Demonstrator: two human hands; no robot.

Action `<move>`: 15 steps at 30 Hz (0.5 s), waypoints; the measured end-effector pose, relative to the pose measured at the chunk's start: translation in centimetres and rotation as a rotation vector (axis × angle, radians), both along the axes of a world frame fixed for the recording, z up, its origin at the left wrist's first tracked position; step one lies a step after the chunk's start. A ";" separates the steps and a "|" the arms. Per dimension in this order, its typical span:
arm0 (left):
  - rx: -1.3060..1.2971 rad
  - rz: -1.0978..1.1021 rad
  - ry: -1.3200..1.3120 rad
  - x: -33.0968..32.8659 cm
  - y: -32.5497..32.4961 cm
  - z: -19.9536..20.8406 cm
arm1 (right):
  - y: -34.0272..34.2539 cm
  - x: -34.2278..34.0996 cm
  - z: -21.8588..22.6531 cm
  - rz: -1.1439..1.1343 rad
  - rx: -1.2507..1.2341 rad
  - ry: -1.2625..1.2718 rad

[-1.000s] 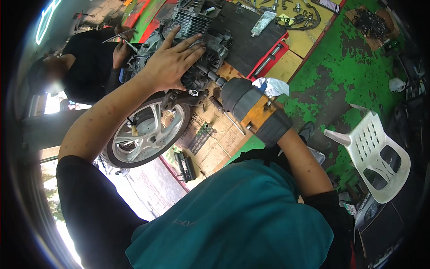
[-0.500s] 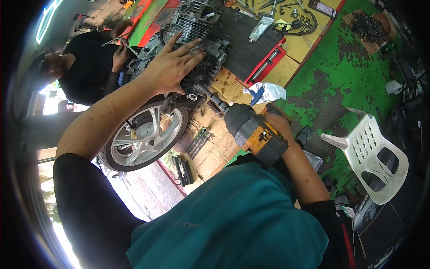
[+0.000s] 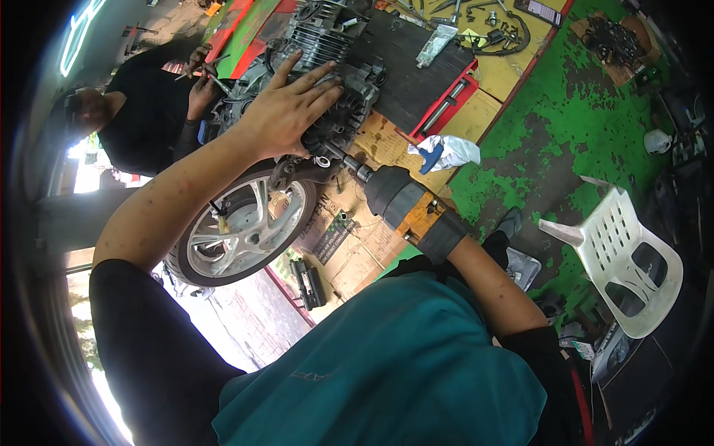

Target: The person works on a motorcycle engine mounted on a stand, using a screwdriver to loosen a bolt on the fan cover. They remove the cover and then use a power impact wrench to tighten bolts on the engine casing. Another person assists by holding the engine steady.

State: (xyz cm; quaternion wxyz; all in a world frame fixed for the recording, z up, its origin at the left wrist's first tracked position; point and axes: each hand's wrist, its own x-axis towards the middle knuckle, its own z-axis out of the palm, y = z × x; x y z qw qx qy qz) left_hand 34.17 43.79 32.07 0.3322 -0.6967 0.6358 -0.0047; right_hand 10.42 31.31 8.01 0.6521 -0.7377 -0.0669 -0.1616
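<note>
Head view: left hand (image 3: 286, 111) lies flat, fingers spread, bracing the engine (image 3: 335, 67) above the wheel (image 3: 242, 227). Right hand (image 3: 439, 230) grips the impact wrench (image 3: 394, 197), socket near the casing. Risk: socket slips off, engine shifts.

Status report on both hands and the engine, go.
Left hand spread flat on the engine. Right hand hidden behind the power driver, grip presumed; its bit sits at the engine's lower edge. Wheel close beside, nothing blocking the driver.

A teal shirt (image 3: 387, 364) over black sleeves (image 3: 141, 327); both forearms bare, 2 hands ungloved.
</note>
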 end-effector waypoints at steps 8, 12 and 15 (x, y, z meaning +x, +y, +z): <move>0.010 0.022 0.024 -0.2 -0.2 0.1 | 0.2 -0.4 -1.4 -0.003 0.084 0.103; 0.016 0.028 0.018 -0.3 0.0 0.1 | -2.7 -1.1 0.6 -0.005 -0.132 0.122; 0.014 0.030 0.023 -0.3 -0.4 0.3 | -1.2 -0.9 -2.5 0.065 0.123 0.135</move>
